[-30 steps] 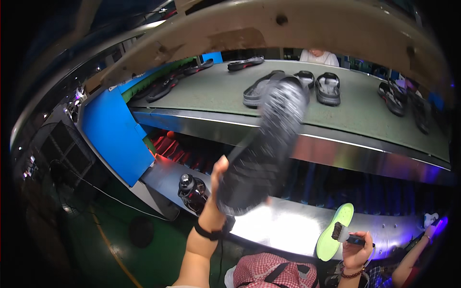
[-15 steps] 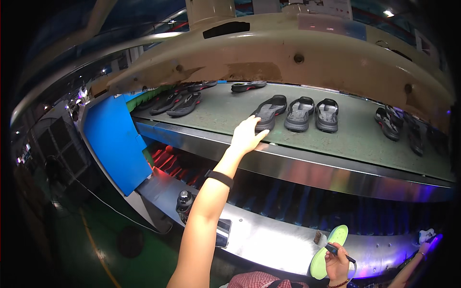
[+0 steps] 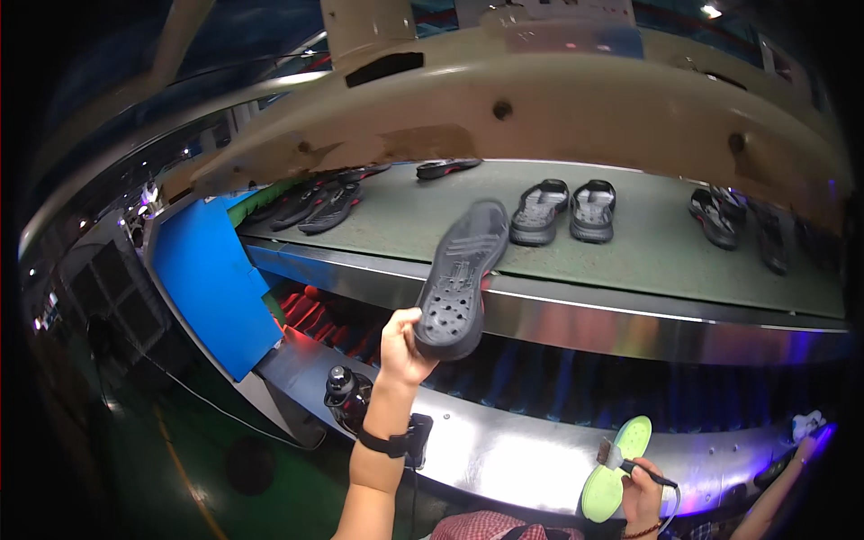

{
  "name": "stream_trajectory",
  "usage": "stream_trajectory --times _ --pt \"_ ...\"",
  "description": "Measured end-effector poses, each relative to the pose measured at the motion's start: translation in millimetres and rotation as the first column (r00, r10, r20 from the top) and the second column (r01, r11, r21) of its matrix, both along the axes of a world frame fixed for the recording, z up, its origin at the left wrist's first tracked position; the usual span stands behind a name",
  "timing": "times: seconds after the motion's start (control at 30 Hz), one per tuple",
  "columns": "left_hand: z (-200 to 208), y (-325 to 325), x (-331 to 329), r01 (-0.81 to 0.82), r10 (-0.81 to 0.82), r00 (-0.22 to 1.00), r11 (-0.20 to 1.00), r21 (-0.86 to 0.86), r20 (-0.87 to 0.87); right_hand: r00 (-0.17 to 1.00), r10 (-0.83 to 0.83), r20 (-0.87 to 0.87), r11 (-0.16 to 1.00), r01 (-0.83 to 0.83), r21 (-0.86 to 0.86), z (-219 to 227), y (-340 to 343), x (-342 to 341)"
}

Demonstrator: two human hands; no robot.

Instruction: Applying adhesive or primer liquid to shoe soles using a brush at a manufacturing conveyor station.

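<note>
My left hand (image 3: 407, 347) grips a black shoe sole (image 3: 454, 286) by its heel end. The sole is lifted in front of the conveyor's metal edge, its toe pointing up and away; a hint of red shows along its side. In my right hand (image 3: 643, 495) is a brush (image 3: 621, 458) with a dark handle and a thin cord or tube behind it. Its bristle end is over the middle of a lime-green sole (image 3: 603, 495) at the metal ledge. Two more black soles (image 3: 540, 212) lie together on the green belt beyond my left hand.
More black soles lie on the belt (image 3: 648, 265), left (image 3: 331, 209) and right (image 3: 713, 219). A beige machine hood (image 3: 450, 121) overhangs it. A black bottle (image 3: 347, 396) stands on the metal ledge (image 3: 513, 454) beside my left forearm. Another person's hand (image 3: 804, 447) is at the far right.
My left hand has picked the black sole up off the belt and drawn it nearer. My right hand and the brush have barely moved. The view has shifted slightly.
</note>
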State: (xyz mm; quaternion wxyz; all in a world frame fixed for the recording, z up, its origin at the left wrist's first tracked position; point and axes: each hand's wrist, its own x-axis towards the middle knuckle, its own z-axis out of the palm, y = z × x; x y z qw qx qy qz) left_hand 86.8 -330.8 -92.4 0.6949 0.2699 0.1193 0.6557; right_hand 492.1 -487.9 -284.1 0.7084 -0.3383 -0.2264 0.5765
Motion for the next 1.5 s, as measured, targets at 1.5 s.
stream_trajectory --times 1.5 --pt "-213.7 -99.4 207.5 0.067 -0.132 0.987 0.858 -0.509 -0.092 0.297 -0.292 0.909 0.895 -0.25 0.369 38.4 26.8 -71.0"
